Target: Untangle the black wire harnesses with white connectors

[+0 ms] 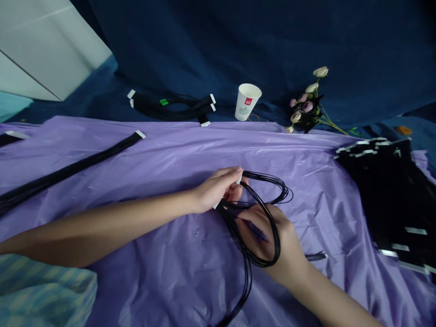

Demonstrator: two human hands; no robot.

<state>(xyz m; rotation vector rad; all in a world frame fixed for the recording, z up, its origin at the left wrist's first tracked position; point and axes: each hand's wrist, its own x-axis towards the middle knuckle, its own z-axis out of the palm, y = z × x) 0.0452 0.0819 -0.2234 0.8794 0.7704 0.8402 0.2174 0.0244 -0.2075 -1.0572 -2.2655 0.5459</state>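
Several thin black wires with white end connectors form a looped wire harness point(276, 240) between my hands, above the purple sheet. My left hand point(223, 186) is closed on it, the thumb pressing near a white connector point(240, 177). Another white connector point(218, 203) shows just under that palm. My right hand point(272, 231) pinches the wires a little lower, with one loop passing over its fingers and the back of the hand. From the loops, a tail of wires point(245, 290) hangs toward the bottom edge. My palms hide part of the bundle.
On the purple sheet point(163, 272), a straight black harness point(78, 165) lies left and a large pile of harnesses point(391, 195) lies right. Behind are a tied bundle point(170, 108), a paper cup point(247, 102) and artificial flowers point(304, 106). A short black piece point(316, 256) lies beside my right wrist.
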